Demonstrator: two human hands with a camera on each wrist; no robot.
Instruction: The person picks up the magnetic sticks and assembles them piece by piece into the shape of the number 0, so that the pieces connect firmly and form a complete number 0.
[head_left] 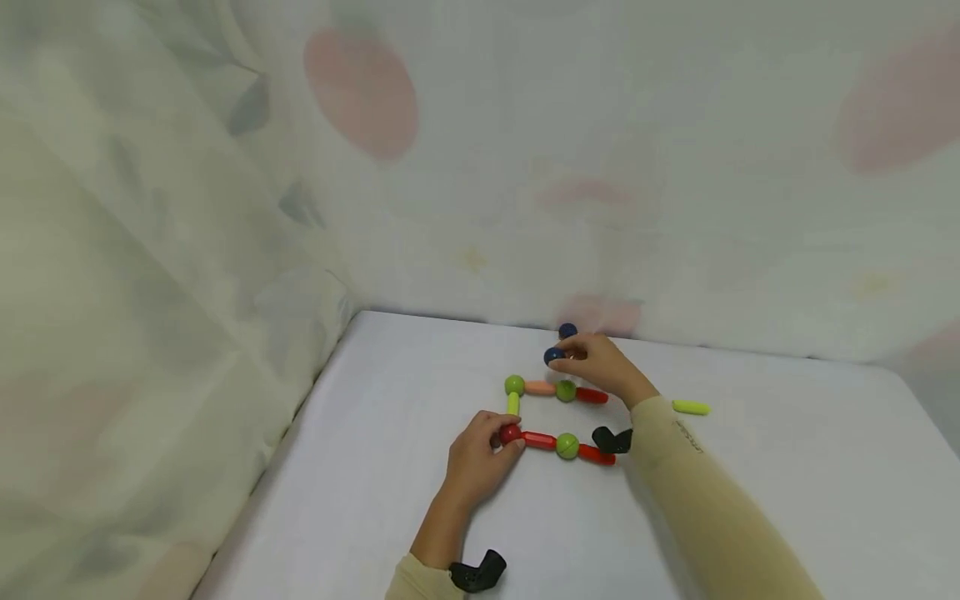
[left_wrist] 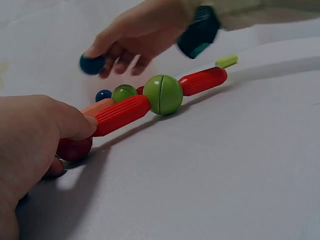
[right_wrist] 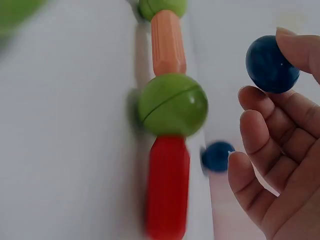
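Note:
A toy frame of balls and rods lies on the white table (head_left: pixel 787 467). Its near row runs red ball (head_left: pixel 511 433), red rod (head_left: pixel 538 440), green ball (head_left: pixel 567 446), red rod (head_left: pixel 596 454). My left hand (head_left: pixel 501 437) grips the red ball (left_wrist: pixel 75 149) at the row's left end. The far row is a green ball (head_left: pixel 514 384), a peach rod (head_left: pixel 540 388), a green ball (right_wrist: pixel 172 105) and a red rod (right_wrist: pixel 167 190). My right hand (head_left: pixel 566 354) pinches a dark blue ball (right_wrist: pixel 270 64) just above the table, behind the far row.
A second dark blue ball (head_left: pixel 567 331) lies on the table behind my right hand. A loose yellow-green rod (head_left: pixel 691 407) lies to the right. Another yellow-green rod (head_left: pixel 513 404) joins the rows at the left. Patterned fabric (head_left: pixel 187 250) walls in the table's back and left.

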